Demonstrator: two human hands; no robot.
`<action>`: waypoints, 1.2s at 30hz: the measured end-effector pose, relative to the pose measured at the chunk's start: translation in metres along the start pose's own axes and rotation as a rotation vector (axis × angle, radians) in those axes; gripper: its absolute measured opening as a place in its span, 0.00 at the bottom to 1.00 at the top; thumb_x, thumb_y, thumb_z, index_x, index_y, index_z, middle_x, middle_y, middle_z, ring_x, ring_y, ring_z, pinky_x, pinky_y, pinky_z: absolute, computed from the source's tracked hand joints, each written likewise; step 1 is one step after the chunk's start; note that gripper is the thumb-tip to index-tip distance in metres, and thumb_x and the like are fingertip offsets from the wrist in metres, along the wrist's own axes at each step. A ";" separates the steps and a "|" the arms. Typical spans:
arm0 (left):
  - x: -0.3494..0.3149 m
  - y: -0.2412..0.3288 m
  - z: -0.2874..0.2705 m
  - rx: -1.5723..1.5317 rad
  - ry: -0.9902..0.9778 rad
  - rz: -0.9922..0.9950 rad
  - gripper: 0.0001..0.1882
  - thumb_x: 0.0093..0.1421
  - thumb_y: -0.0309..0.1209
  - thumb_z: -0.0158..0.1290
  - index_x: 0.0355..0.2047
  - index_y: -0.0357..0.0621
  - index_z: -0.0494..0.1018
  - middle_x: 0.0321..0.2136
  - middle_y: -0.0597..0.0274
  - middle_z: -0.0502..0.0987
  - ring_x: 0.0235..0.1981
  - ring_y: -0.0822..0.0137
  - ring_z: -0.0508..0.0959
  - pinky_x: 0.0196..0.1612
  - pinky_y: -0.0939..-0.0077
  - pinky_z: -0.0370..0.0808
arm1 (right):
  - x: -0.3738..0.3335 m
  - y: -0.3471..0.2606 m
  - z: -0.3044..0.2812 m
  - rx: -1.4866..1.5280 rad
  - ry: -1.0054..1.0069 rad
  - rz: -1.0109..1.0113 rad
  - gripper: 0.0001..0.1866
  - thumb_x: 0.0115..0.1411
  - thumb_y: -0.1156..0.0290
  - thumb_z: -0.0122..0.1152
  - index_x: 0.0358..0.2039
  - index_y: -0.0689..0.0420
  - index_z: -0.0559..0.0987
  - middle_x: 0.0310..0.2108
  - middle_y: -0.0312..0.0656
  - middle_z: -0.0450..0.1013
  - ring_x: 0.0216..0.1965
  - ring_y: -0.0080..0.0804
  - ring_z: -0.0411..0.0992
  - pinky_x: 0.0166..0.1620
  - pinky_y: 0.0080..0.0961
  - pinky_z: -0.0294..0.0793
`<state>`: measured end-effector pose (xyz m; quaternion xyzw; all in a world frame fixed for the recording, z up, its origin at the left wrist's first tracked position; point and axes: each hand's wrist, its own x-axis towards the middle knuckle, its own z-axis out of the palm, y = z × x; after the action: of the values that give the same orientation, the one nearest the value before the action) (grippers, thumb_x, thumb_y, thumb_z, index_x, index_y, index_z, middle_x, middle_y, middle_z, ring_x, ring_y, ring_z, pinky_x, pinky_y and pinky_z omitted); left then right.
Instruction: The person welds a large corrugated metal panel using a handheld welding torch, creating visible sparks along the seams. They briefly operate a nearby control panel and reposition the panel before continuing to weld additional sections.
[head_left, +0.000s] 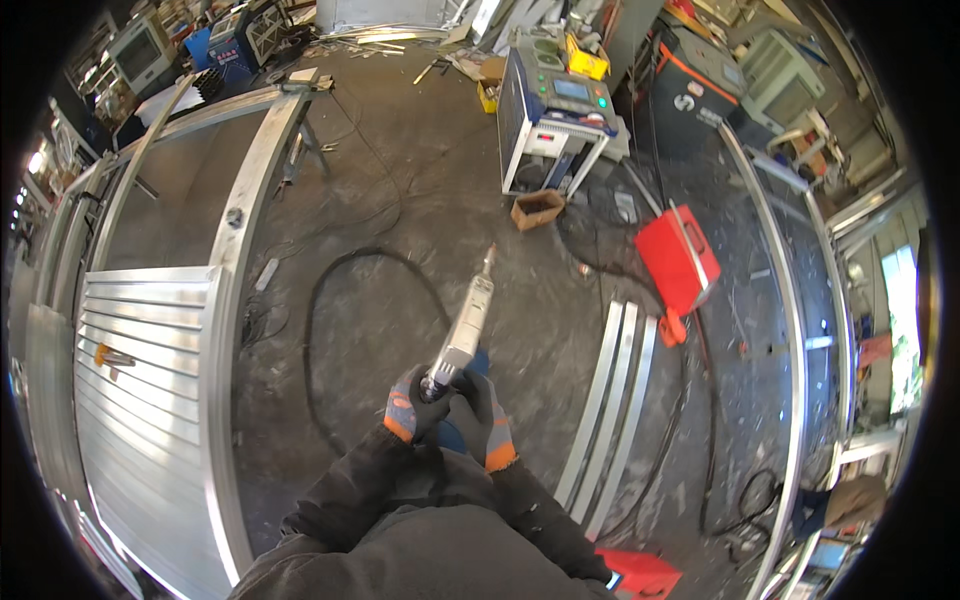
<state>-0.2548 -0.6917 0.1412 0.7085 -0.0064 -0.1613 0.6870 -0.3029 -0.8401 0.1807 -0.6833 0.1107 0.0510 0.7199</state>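
Observation:
A light-coloured handheld welding gun (465,330) with a narrow copper-coloured nozzle points away from me over the dark floor. My left hand (407,403), in a grey and black glove with an orange cuff, is closed around its rear end. My right hand (483,415), gloved the same way, is closed against the gun from the right, its fingers meeting the left hand. The gloves hide the gun's grip. A thick black hose (312,330) loops across the floor to the left of the gun.
At left a ribbed silver metal panel (145,350) lies on a frame, with an orange-handled tool (115,357) on it. Several metal bars (602,410) lie at right near a red box (680,258). A wheeled machine (560,100) and a cardboard box (537,209) stand ahead.

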 end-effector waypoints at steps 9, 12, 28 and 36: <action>0.262 0.082 0.095 0.256 0.027 -0.101 0.23 0.53 0.39 0.67 0.43 0.37 0.76 0.33 0.54 0.83 0.34 0.67 0.82 0.38 0.68 0.78 | 0.262 -0.071 -0.149 -0.181 -0.028 -0.105 0.23 0.69 0.70 0.53 0.63 0.62 0.67 0.56 0.50 0.73 0.55 0.36 0.73 0.57 0.33 0.72; 0.322 0.117 0.110 0.465 0.086 -0.174 0.23 0.53 0.41 0.66 0.43 0.38 0.76 0.32 0.53 0.83 0.33 0.67 0.82 0.37 0.68 0.78 | 0.319 -0.099 -0.175 0.003 -0.024 0.004 0.23 0.70 0.72 0.50 0.64 0.62 0.65 0.52 0.48 0.74 0.53 0.35 0.74 0.54 0.32 0.74; 0.390 0.248 0.215 -0.965 1.180 0.582 0.16 0.58 0.23 0.55 0.48 0.38 0.71 0.22 0.62 0.71 0.21 0.71 0.69 0.23 0.75 0.66 | 0.620 0.128 -0.246 -0.478 -1.312 1.032 0.24 0.72 0.52 0.47 0.60 0.56 0.71 0.51 0.46 0.75 0.45 0.40 0.77 0.41 0.41 0.80; 0.246 0.256 0.352 -0.808 1.701 1.115 0.22 0.66 0.40 0.56 0.51 0.36 0.67 0.19 0.71 0.65 0.17 0.76 0.63 0.22 0.77 0.60 | 0.562 0.184 -0.097 -0.652 -1.268 1.073 0.24 0.68 0.54 0.56 0.53 0.61 0.75 0.38 0.45 0.79 0.34 0.38 0.78 0.34 0.37 0.80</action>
<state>-0.0505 -1.1043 0.3352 0.2083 0.2037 0.7241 0.6252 0.1922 -0.9686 -0.1305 -0.5536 -0.0234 0.7785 0.2948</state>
